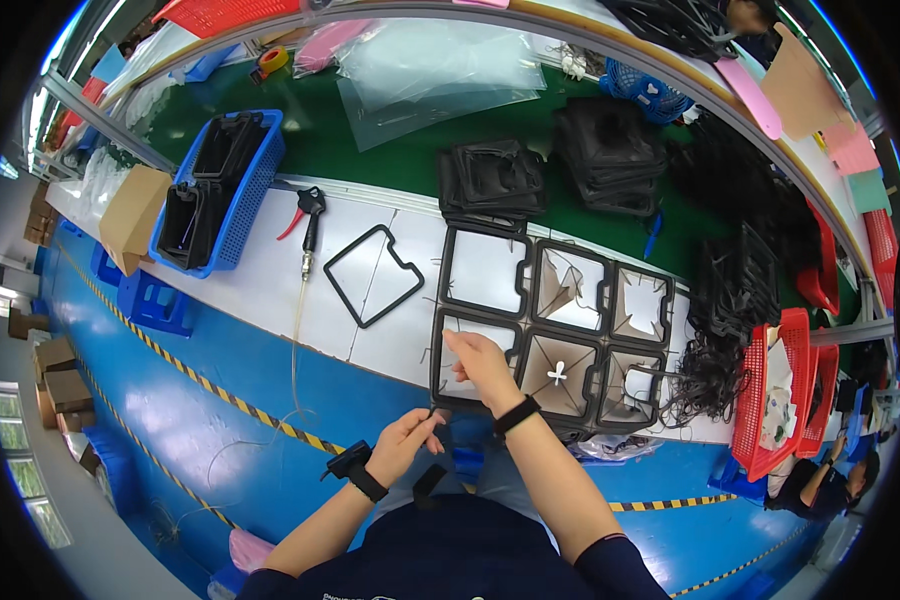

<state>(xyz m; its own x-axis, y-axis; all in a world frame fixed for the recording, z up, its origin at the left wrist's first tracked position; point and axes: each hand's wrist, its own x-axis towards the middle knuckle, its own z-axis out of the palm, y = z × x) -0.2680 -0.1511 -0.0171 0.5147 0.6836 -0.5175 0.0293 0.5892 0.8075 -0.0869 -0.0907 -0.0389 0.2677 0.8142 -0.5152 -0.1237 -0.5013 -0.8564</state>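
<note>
Your dark shirt (450, 550) fills the bottom edge, both forearms reaching forward from it. Your left forearm slants up and to the right, a black strap (367, 482) around the wrist; your left hand (407, 445) is at the near edge of the white table (270, 290), its fingers bent in toward the thumb. Your right forearm slants up and to the left, with a black band (516, 415) around the wrist; your right hand (480, 368) is over the near-left window, its fingers partly curled. I cannot tell whether either hand is pinching anything.

Six black frames (565, 333) lie flat on the table in two rows of three. Your left hand is just beside their near-left corner, your right hand covers part of the near-left one, and the others spread away to the right. The group's long axis runs left to right, its right end slightly nearer you, and the notched sides face right. One white three-armed piece (558, 373) shows in the near-middle window. Left of the group, apart from it, one loose frame (346, 298) lies turned cornerwise, its notch toward the far right.
</note>
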